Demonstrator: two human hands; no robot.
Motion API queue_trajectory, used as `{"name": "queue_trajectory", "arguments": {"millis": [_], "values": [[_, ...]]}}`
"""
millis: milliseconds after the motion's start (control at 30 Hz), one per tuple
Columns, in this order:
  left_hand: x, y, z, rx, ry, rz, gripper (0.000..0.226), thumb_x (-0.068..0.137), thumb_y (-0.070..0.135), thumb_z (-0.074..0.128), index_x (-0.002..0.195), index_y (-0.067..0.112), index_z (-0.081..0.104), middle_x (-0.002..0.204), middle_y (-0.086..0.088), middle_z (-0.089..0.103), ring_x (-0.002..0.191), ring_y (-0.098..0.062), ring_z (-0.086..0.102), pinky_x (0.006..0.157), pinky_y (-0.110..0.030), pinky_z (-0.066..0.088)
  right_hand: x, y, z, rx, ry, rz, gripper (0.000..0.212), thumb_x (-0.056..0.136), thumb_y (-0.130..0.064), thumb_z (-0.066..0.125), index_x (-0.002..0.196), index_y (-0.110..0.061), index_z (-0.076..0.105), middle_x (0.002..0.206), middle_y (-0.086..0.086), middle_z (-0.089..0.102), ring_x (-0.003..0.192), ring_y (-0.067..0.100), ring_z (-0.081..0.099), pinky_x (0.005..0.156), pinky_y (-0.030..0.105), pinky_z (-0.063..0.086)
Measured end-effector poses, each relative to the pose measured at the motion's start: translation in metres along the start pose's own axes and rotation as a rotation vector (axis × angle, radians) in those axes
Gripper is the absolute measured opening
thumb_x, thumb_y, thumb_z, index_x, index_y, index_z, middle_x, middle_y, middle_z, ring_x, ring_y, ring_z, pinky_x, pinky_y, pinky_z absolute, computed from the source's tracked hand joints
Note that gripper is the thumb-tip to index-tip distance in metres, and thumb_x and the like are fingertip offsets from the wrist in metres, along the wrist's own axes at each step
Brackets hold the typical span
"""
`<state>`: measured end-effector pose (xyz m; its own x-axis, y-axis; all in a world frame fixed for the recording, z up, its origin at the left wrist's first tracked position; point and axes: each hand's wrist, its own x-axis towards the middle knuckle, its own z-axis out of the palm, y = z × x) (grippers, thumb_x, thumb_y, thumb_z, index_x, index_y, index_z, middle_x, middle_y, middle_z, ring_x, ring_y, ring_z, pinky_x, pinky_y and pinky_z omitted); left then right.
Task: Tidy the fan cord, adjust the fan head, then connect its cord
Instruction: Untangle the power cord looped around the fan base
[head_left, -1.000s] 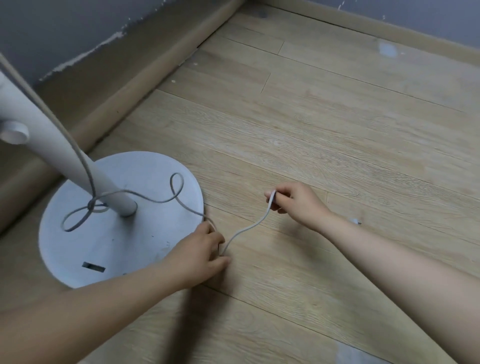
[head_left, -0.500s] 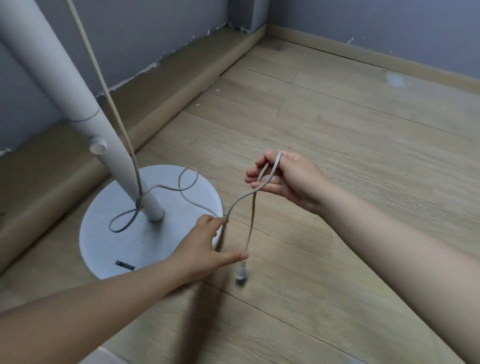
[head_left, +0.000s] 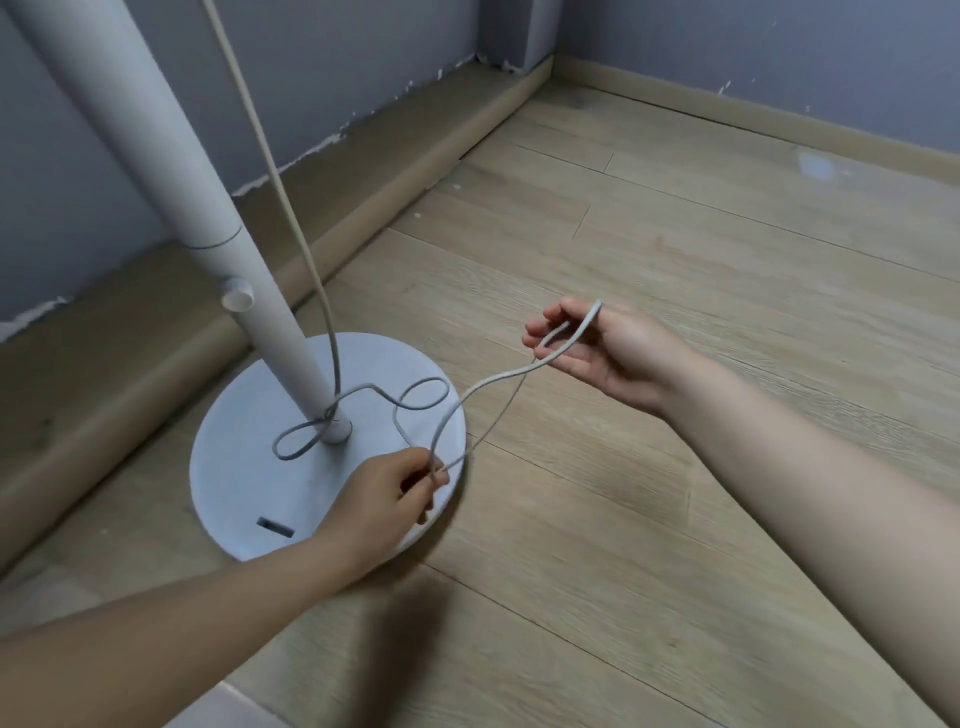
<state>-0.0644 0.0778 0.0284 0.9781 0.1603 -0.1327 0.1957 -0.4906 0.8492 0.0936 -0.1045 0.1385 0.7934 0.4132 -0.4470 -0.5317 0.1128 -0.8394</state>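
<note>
Your left hand (head_left: 384, 499) is low, over the near edge of the round white fan base (head_left: 244, 467). Its fingers are curled and pinch the grey cord (head_left: 488, 383). Your right hand (head_left: 602, 348) is higher up and off to the right, over the wood floor (head_left: 701, 249). Its fingers are curled too, and a bend of the cord is hooked over them. Two lines of cord run between your two hands and hang in the air. From your left hand the cord goes back over the base and makes one small loop. Then it goes around the foot of the white pole (head_left: 208, 208) and makes another loop that lies flat on the base. From there it goes up beside the pole and out of the top of the view. The pole has a small round knob (head_left: 236, 300) on its side. The base sits on the floor, near the grey wall (head_left: 727, 52) and its wood trim.
</note>
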Motion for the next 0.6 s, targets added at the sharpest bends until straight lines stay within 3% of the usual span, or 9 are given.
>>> {"name": "queue_trajectory", "arguments": {"millis": [100,200,300,400,500,600], "values": [[-0.005,-0.012,-0.028,-0.015,0.099,-0.086,0.022,0.093,0.013,0.056,0.071,0.015,0.062,0.058,-0.003,0.061,0.050,-0.008,0.058,0.053,-0.013,0.045,0.006,0.008,-0.011,-0.283,0.009,0.108,0.017,0.095,-0.004,0.049,0.087,-0.005,0.064,0.090,0.012,0.067,0.079,0.021,0.067,0.072,0.027,0.058],[-0.011,-0.025,-0.053,0.048,0.163,-0.144,0.030,0.093,0.014,0.056,0.064,0.020,0.058,0.054,0.002,0.061,0.048,-0.008,0.058,0.048,-0.012,0.043,0.013,0.022,-0.013,-0.540,-0.091,0.197,0.009,0.090,-0.007,0.059,0.094,-0.006,0.067,0.094,0.009,0.067,0.080,0.018,0.065,0.077,0.027,0.057],[-0.011,-0.043,-0.071,0.031,0.207,-0.300,0.023,0.094,0.014,0.056,0.072,0.011,0.063,0.059,-0.002,0.061,0.050,-0.017,0.057,0.035,-0.014,0.039,0.021,0.033,-0.003,-0.613,-0.174,0.233,0.023,0.086,-0.013,0.066,0.107,-0.002,0.067,0.100,0.007,0.069,0.082,0.015,0.066,0.082,0.027,0.057],[-0.011,-0.061,-0.085,-0.091,0.228,-0.419,0.018,0.092,0.010,0.058,0.077,0.008,0.067,0.066,-0.011,0.060,0.051,-0.023,0.059,0.043,-0.026,0.053,0.031,0.044,0.009,-0.644,-0.239,0.258,0.028,0.085,-0.022,0.068,0.106,-0.003,0.067,0.101,0.004,0.072,0.086,0.013,0.068,0.083,0.026,0.058],[-0.010,-0.076,-0.093,-0.211,0.256,-0.507,0.016,0.091,0.013,0.062,0.079,0.008,0.070,0.063,-0.013,0.060,0.052,-0.024,0.060,0.050,-0.029,0.055,0.043,0.058,0.021,-0.663,-0.219,0.282,0.030,0.088,-0.034,0.063,0.095,-0.005,0.069,0.089,0.004,0.073,0.073,0.010,0.069,0.075,0.022,0.059],[-0.006,-0.085,-0.094,-0.332,0.262,-0.574,0.015,0.089,0.015,0.065,0.085,0.002,0.071,0.072,-0.013,0.063,0.057,-0.022,0.058,0.054,-0.029,0.054,0.058,0.067,0.030,-0.583,-0.125,0.385,0.031,0.091,-0.035,0.059,0.079,-0.007,0.065,0.069,0.006,0.071,0.050,0.006,0.065,0.054,0.017,0.057]]}}
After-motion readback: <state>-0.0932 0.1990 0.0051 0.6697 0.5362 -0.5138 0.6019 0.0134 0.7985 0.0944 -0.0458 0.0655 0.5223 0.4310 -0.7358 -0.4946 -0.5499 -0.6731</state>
